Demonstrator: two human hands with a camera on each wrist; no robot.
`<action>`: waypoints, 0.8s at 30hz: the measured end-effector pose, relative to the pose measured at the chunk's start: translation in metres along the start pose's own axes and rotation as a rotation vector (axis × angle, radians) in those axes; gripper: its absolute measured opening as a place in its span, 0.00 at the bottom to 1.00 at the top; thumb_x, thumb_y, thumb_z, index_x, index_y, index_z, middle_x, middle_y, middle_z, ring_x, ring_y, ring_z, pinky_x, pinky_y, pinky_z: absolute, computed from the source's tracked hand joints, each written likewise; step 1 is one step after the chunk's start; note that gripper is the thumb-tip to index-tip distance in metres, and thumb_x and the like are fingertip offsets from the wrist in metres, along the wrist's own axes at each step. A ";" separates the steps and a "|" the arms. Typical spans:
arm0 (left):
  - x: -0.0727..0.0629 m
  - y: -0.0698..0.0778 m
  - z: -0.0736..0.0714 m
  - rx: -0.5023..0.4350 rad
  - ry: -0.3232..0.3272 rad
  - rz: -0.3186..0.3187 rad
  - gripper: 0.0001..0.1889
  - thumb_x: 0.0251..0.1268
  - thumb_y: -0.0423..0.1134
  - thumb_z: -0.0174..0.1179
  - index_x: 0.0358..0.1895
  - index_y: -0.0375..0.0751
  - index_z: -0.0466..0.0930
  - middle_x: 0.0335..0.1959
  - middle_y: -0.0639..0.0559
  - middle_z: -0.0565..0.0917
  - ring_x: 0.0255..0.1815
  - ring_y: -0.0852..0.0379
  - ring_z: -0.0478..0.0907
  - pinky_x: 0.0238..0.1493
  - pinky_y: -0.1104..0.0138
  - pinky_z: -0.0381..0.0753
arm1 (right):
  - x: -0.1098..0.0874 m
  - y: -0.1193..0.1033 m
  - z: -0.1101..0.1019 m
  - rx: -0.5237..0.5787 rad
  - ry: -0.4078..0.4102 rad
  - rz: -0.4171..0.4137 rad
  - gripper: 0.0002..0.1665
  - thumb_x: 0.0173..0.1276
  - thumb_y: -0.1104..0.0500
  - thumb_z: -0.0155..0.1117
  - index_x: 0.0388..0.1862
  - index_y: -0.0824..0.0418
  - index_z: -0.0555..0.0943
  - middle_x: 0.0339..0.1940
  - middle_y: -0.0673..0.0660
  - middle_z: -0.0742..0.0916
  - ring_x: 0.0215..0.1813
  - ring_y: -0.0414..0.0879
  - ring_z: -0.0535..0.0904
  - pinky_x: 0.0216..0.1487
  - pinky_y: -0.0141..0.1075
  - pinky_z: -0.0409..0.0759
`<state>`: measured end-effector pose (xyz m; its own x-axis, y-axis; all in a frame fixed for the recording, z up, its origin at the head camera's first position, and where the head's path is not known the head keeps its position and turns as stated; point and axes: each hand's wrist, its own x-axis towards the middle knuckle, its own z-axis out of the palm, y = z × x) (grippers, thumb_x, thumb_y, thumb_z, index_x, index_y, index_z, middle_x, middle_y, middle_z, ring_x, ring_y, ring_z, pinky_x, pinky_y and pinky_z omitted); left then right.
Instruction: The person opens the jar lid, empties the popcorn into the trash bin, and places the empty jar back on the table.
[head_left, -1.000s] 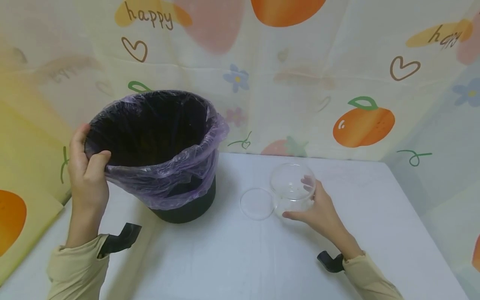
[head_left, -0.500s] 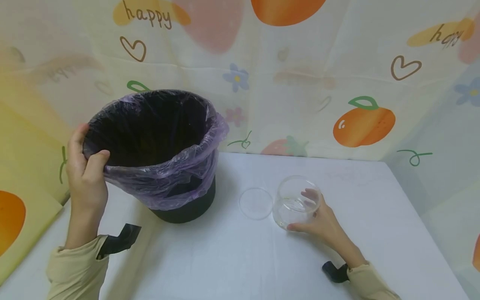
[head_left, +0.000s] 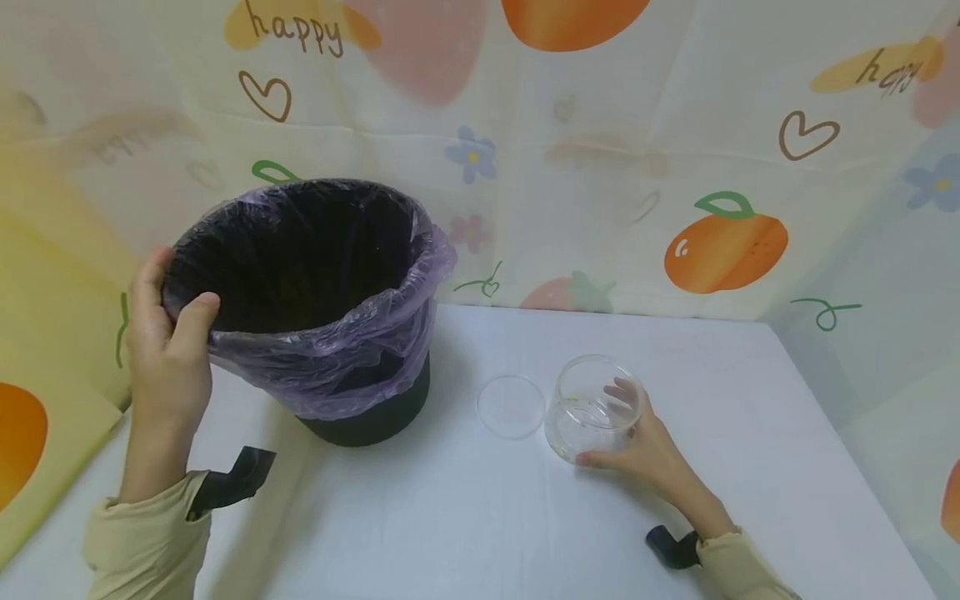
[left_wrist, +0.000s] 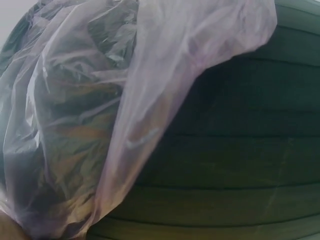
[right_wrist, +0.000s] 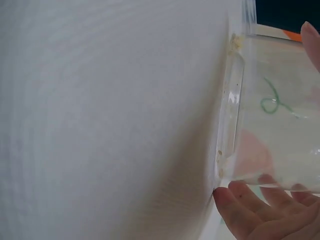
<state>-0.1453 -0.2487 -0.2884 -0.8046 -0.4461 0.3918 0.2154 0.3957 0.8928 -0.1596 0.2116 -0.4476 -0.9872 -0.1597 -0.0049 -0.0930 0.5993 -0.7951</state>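
A dark green trash can [head_left: 382,427], lined with a thin purple plastic bag [head_left: 352,367], leans left in the head view. My left hand [head_left: 171,354] grips its rim, thumb over the inner edge and fingers behind. In the left wrist view the bag [left_wrist: 65,110] hangs in folds over the can's ribbed wall [left_wrist: 235,150]. On the table, a clear round container [head_left: 577,429] stands upright, and my right hand [head_left: 637,442] holds it from the right, thumb in front and fingers behind. Yellowish crumbs show low in the container [right_wrist: 235,100] in the right wrist view.
A thin clear disc [head_left: 511,407], like a lid, lies flat between the can and the container. All of it rests on a white-covered table [head_left: 465,517]. A fruit-print cloth [head_left: 585,200] hangs behind and at both sides.
My right hand has lowered the clear container onto the table, shifting it slightly right and toward me. The left hand stays on the can's rim, and the can has hardly moved.
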 end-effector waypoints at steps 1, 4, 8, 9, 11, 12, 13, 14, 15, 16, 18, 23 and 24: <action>0.000 0.000 -0.001 0.006 -0.004 0.001 0.32 0.71 0.37 0.45 0.77 0.44 0.54 0.79 0.51 0.58 0.76 0.64 0.55 0.72 0.83 0.53 | 0.000 0.000 -0.001 -0.002 -0.002 0.000 0.71 0.41 0.49 0.86 0.76 0.64 0.50 0.74 0.65 0.70 0.74 0.64 0.64 0.71 0.65 0.62; -0.002 0.002 -0.002 0.004 -0.007 0.008 0.32 0.71 0.38 0.46 0.78 0.47 0.54 0.78 0.51 0.59 0.74 0.61 0.58 0.71 0.82 0.56 | -0.001 0.000 -0.004 -0.016 -0.012 -0.008 0.74 0.41 0.47 0.86 0.77 0.64 0.48 0.74 0.66 0.69 0.75 0.65 0.63 0.72 0.66 0.60; -0.006 0.006 -0.001 -0.012 0.022 0.070 0.32 0.69 0.38 0.49 0.76 0.47 0.57 0.77 0.51 0.59 0.76 0.59 0.57 0.76 0.77 0.51 | -0.002 -0.001 -0.011 -0.030 -0.033 -0.016 0.74 0.45 0.46 0.84 0.79 0.64 0.45 0.76 0.65 0.66 0.76 0.65 0.61 0.71 0.67 0.59; -0.007 0.007 -0.001 -0.003 0.032 0.089 0.31 0.68 0.39 0.50 0.76 0.47 0.59 0.77 0.51 0.59 0.77 0.59 0.56 0.78 0.76 0.49 | -0.002 -0.001 -0.013 -0.032 -0.038 -0.018 0.74 0.46 0.46 0.83 0.79 0.63 0.44 0.76 0.64 0.66 0.76 0.65 0.60 0.71 0.68 0.58; -0.010 0.010 -0.001 0.033 0.053 0.135 0.31 0.67 0.39 0.52 0.74 0.45 0.62 0.77 0.51 0.60 0.79 0.59 0.54 0.80 0.72 0.45 | -0.003 -0.002 -0.018 -0.035 -0.043 -0.025 0.72 0.50 0.46 0.81 0.80 0.62 0.43 0.77 0.64 0.64 0.76 0.66 0.60 0.71 0.68 0.58; -0.011 0.012 0.000 0.054 0.060 0.161 0.31 0.66 0.38 0.53 0.74 0.44 0.63 0.77 0.50 0.61 0.79 0.59 0.54 0.80 0.72 0.45 | -0.003 -0.003 -0.020 -0.039 -0.044 -0.032 0.70 0.52 0.47 0.80 0.80 0.62 0.43 0.78 0.65 0.63 0.76 0.66 0.60 0.71 0.68 0.59; -0.012 0.014 0.001 0.081 0.064 0.184 0.31 0.66 0.38 0.54 0.73 0.43 0.64 0.77 0.50 0.62 0.79 0.59 0.55 0.80 0.71 0.46 | -0.002 -0.005 -0.023 -0.041 -0.041 -0.044 0.69 0.54 0.47 0.78 0.80 0.62 0.43 0.78 0.66 0.62 0.77 0.67 0.59 0.71 0.68 0.59; -0.014 0.017 0.001 0.112 0.066 0.203 0.31 0.65 0.38 0.55 0.73 0.43 0.65 0.76 0.51 0.63 0.78 0.59 0.56 0.79 0.71 0.48 | -0.002 -0.006 -0.025 -0.039 -0.038 -0.057 0.67 0.56 0.49 0.77 0.80 0.62 0.42 0.79 0.67 0.61 0.77 0.67 0.58 0.71 0.68 0.59; -0.016 0.020 0.003 0.138 0.064 0.223 0.31 0.64 0.38 0.56 0.73 0.42 0.66 0.76 0.51 0.64 0.78 0.59 0.57 0.78 0.71 0.50 | -0.002 -0.008 -0.028 -0.037 -0.036 -0.070 0.65 0.58 0.50 0.75 0.81 0.63 0.42 0.79 0.67 0.60 0.77 0.68 0.57 0.71 0.67 0.59; -0.017 0.022 0.004 0.160 0.057 0.253 0.31 0.64 0.37 0.57 0.72 0.41 0.67 0.76 0.51 0.64 0.78 0.58 0.57 0.78 0.70 0.51 | -0.002 -0.010 -0.031 -0.032 -0.032 -0.086 0.63 0.60 0.51 0.73 0.81 0.63 0.42 0.79 0.68 0.59 0.78 0.68 0.56 0.71 0.67 0.59; -0.021 0.029 0.008 0.196 0.039 0.313 0.32 0.63 0.37 0.58 0.72 0.38 0.67 0.75 0.49 0.65 0.78 0.56 0.58 0.78 0.68 0.52 | -0.001 -0.013 -0.035 -0.022 -0.021 -0.115 0.59 0.64 0.52 0.69 0.81 0.63 0.42 0.79 0.68 0.58 0.78 0.68 0.53 0.72 0.67 0.59; -0.031 0.045 0.022 0.253 -0.019 0.476 0.32 0.61 0.38 0.60 0.70 0.33 0.68 0.74 0.40 0.67 0.78 0.45 0.57 0.81 0.57 0.48 | 0.002 -0.021 -0.045 -0.045 0.024 -0.178 0.54 0.69 0.52 0.64 0.82 0.60 0.43 0.80 0.67 0.59 0.78 0.68 0.53 0.72 0.68 0.58; -0.033 0.048 0.025 0.271 -0.029 0.517 0.32 0.61 0.39 0.59 0.69 0.32 0.69 0.74 0.38 0.67 0.78 0.42 0.58 0.81 0.54 0.48 | 0.003 -0.022 -0.046 -0.059 0.036 -0.186 0.53 0.69 0.52 0.64 0.82 0.60 0.43 0.80 0.67 0.59 0.78 0.68 0.53 0.71 0.68 0.58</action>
<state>-0.1222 -0.1943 -0.2643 -0.6483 -0.1200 0.7519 0.4381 0.7488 0.4973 -0.1668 0.2340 -0.4018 -0.9561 -0.2446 0.1611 -0.2805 0.6068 -0.7437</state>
